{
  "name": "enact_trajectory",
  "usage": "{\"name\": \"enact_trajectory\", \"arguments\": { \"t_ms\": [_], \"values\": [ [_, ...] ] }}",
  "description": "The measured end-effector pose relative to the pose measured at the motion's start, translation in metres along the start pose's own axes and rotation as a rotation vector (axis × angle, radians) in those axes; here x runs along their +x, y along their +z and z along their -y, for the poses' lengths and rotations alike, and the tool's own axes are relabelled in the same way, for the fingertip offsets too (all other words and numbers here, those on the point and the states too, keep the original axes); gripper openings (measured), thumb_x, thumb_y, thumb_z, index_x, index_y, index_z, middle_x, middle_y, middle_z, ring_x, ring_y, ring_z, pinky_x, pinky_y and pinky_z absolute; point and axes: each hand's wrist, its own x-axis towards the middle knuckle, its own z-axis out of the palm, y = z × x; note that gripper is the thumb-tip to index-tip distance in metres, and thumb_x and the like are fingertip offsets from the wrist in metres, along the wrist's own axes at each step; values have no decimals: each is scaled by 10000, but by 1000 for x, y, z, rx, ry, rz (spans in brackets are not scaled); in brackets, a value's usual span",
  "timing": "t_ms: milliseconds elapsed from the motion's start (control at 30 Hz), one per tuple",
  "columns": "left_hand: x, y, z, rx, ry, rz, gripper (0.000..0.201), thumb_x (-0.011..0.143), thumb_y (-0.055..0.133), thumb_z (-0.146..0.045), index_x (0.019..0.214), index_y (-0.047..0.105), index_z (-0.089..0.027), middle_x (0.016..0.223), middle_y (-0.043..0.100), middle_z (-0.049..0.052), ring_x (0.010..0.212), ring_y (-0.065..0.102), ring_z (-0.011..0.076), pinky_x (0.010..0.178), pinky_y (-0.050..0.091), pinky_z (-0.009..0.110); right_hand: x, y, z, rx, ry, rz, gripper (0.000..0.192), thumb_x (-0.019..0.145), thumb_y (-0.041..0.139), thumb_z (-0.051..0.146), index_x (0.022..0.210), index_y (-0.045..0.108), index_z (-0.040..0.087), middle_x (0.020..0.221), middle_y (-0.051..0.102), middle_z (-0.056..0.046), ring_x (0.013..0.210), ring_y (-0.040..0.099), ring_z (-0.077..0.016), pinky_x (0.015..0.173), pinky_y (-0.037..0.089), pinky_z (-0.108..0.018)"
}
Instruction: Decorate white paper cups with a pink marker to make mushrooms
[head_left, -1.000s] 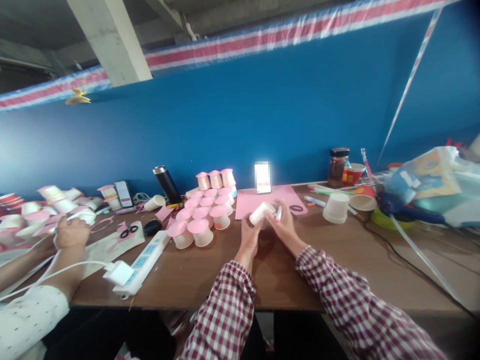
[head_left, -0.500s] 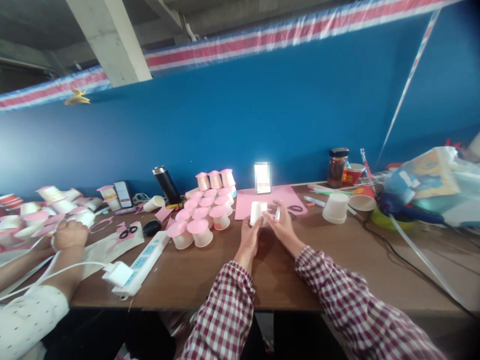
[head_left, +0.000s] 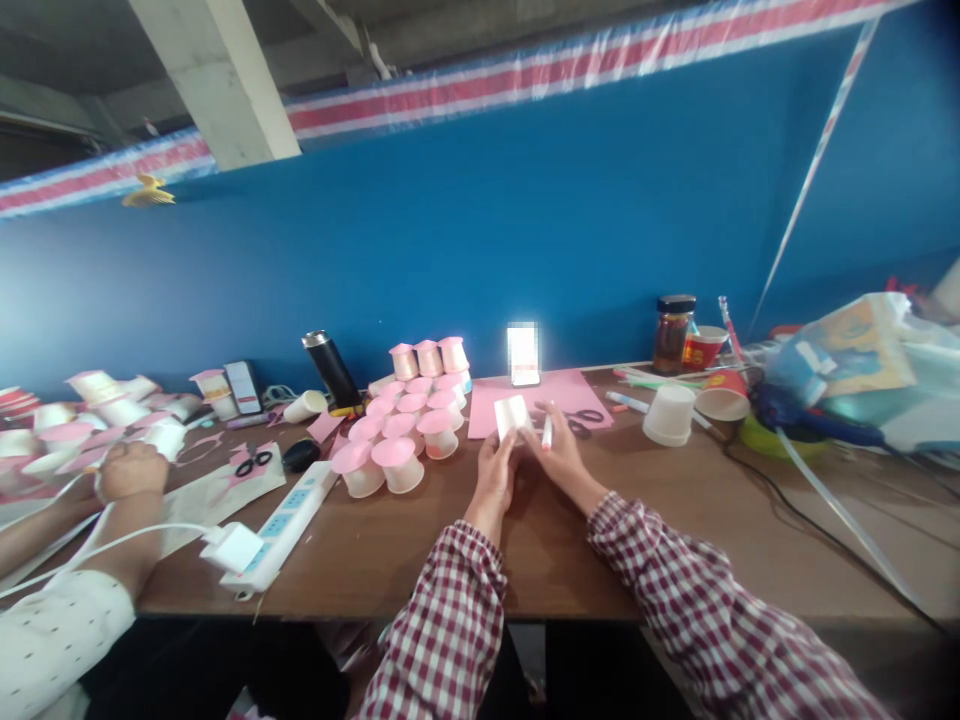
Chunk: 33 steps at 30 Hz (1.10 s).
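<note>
Holding a white cup [head_left: 512,415] upright, the left hand [head_left: 495,478] pinches it in its fingers; the right hand [head_left: 561,455] grips a marker [head_left: 547,433] standing near-vertical.

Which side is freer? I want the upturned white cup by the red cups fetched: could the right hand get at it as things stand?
Probably yes: bare tabletop lies between the right hand and the upturned white cup, though that hand holds a marker.

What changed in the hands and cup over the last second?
The white cup was turned in the left hand from lying tilted to standing bottom-up. The right hand kept its marker and stayed beside the cup. The pink-topped cups, phone and co-worker's hand barely moved.
</note>
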Motion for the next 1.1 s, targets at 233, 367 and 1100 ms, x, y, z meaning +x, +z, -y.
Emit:
{"name": "enact_trajectory", "arguments": {
  "t_ms": [233, 367, 1100],
  "values": [
    [7, -7, 1, -144, -89, -61, 296, 768, 662, -343, 991, 644, -149, 937, 693, 86, 859, 647, 188, 859, 486, 350, 3, -1, -1, 17, -42, -72, 293, 880, 516, 379, 1112, 516, 200, 1068, 667, -124, 987, 640, -237, 864, 526, -438],
    [7, -5, -2, -211, -180, -76, 337, 827, 575, -389, 1039, 623, -132, 942, 684, 113, 835, 651, 199, 853, 496, 355, 3, 1, -4, 23, -23, -83, 306, 892, 490, 397, 1121, 517, 196, 1040, 668, -116, 928, 651, -222, 831, 536, -424],
    [5, -4, -16, -412, -291, -86, 380, 861, 428, -419, 1002, 619, -122, 769, 654, 96, 708, 635, 179, 615, 519, 282, -5, -2, 12, -131, 6, -51, 336, 853, 538, 384, 1136, 507, 205, 954, 676, -86, 844, 657, -229, 804, 507, -391]
  ]
}}
